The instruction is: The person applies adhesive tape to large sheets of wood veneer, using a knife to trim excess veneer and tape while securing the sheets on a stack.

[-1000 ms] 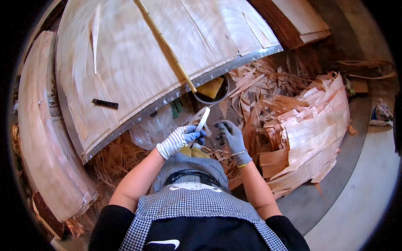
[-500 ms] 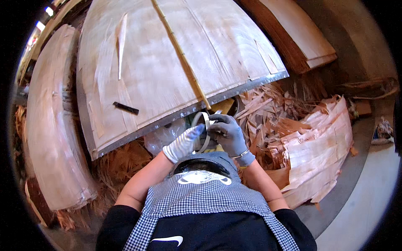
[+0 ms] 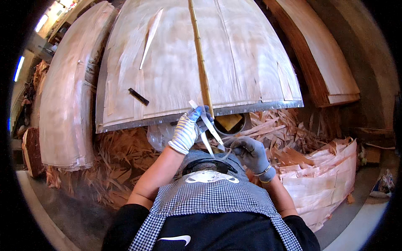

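Note:
A narrow white strip of tape (image 3: 212, 129) hangs in a bent loop in front of my apron. My left hand (image 3: 186, 133), in a white striped glove with blue fingertips, pinches it near the upper end. My right hand (image 3: 252, 154), in a grey glove, has its fingers curled at the strip's lower end, where a thin translucent piece trails. Just beyond both hands is the front edge of a broad stack of pale wood veneer sheets (image 3: 167, 79). A long thin yellowish stick (image 3: 199, 54) lies across the stack, its near end close to my left hand.
On the veneer lies a small black bar (image 3: 138, 96). Further veneer stacks stand left (image 3: 69, 96) and right (image 3: 322, 54). Below the front edge are a round dark container (image 3: 243, 125), a clear plastic bag (image 3: 158, 137) and heaps of veneer scraps (image 3: 318, 184).
The white tape went from a round loop between my hands to a bent, hanging strip. My right hand moved down and right, away from the left. The view has shifted and turned.

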Tool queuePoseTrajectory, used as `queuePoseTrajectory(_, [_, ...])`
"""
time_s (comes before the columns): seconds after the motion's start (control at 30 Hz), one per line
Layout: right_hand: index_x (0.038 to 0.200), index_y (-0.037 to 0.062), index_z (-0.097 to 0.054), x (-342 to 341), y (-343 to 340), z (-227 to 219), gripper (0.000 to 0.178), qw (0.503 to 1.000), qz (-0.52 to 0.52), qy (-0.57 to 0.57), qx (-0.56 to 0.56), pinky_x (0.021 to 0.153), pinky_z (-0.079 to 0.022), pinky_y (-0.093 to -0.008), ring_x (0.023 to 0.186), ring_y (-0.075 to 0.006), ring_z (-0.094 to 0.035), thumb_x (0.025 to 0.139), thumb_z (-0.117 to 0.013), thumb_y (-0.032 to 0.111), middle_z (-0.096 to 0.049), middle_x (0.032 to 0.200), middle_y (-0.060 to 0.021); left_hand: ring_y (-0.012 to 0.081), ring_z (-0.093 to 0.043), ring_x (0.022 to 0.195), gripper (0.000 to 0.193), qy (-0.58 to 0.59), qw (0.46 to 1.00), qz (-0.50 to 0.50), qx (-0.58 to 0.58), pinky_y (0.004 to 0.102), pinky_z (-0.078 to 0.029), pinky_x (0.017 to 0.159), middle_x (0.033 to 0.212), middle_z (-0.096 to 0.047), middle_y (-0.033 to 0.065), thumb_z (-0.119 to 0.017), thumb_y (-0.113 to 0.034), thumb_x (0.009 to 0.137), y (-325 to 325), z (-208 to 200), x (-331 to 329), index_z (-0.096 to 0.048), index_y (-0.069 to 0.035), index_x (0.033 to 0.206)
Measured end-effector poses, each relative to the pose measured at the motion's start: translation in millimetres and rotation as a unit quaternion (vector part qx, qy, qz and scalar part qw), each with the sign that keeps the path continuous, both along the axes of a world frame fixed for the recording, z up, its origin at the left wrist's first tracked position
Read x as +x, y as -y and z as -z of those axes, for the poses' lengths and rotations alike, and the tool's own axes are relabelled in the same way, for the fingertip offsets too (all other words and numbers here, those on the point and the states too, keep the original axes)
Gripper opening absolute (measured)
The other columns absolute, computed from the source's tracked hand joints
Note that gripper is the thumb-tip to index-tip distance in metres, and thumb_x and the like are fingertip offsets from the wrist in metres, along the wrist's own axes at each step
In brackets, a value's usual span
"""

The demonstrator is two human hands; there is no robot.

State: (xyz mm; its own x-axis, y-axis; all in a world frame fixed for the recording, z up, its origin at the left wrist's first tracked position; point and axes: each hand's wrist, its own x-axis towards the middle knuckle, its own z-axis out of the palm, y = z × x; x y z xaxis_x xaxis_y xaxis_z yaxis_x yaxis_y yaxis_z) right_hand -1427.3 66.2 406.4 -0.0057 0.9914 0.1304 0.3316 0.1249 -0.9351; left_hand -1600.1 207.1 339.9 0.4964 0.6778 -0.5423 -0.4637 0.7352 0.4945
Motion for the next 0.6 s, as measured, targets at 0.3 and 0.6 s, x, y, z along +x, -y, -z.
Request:
queuePoseTrajectory(0.3, [0.128, 0.0045, -0.039, 14, -16, 1, 0.045, 0.926, -0.009, -0.327, -0.190, 0.061, -0.048, -0.0225, 0.073, -0.0103, -0.057, 0.085, -0.055, 0.009, -0.061, 0.092, -0.0068, 0.0274, -0.058, 0.091, 0.030, 0.107, 0.991, -0.010, 0.085, 0.0417, -0.047, 0.085, 0.094, -0.060, 0.0142, -0.055, -0.024, 0.085, 16, -26, 30, -0.056, 0.002, 0.100])
queuePoseTrajectory(0.6, [0.111, 0.0055, -0.056, 0, -32, 30, 0.030, 0.974, -0.083, -0.167, -0.126, 0.060, -0.047, -0.0250, 0.065, -0.0141, -0.059, 0.081, -0.058, 0.012, -0.063, 0.079, -0.0077, 0.0295, -0.058, 0.096, 0.033, 0.106, 0.988, 0.087, 0.069, 0.0428, -0.046, 0.086, 0.102, -0.058, 0.0194, -0.050, -0.026, 0.087, 16, -45, 31, -0.052, 0.002, 0.104])
